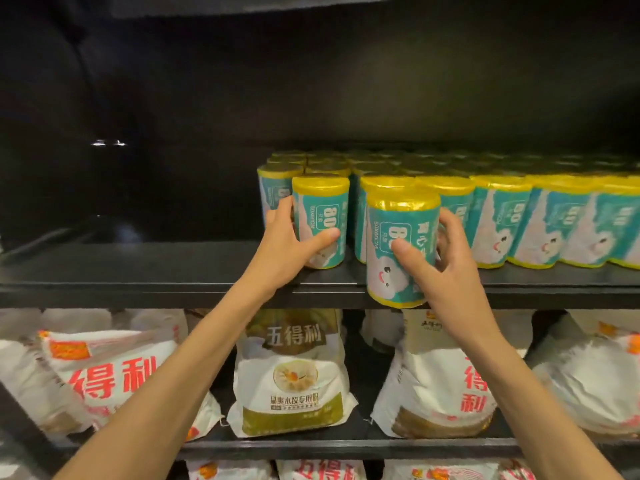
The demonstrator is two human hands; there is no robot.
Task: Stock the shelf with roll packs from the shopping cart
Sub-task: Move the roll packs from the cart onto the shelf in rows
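Observation:
Two teal roll packs with yellow ends are in my hands at the black shelf (138, 271). My left hand (291, 244) grips one upright roll pack (323, 206) standing on the shelf board, thumb across its front. My right hand (440, 261) holds a second roll pack (398, 220) upright just in front of the shelf's front edge, its base lower than the board. Behind and to the right stand several rows of the same stocked roll packs (519, 216). The shopping cart is out of view.
The left half of the shelf is dark and bare. The lower shelf (346, 445) holds white flour bags (291, 375) with red and green print. More bags show at the bottom edge.

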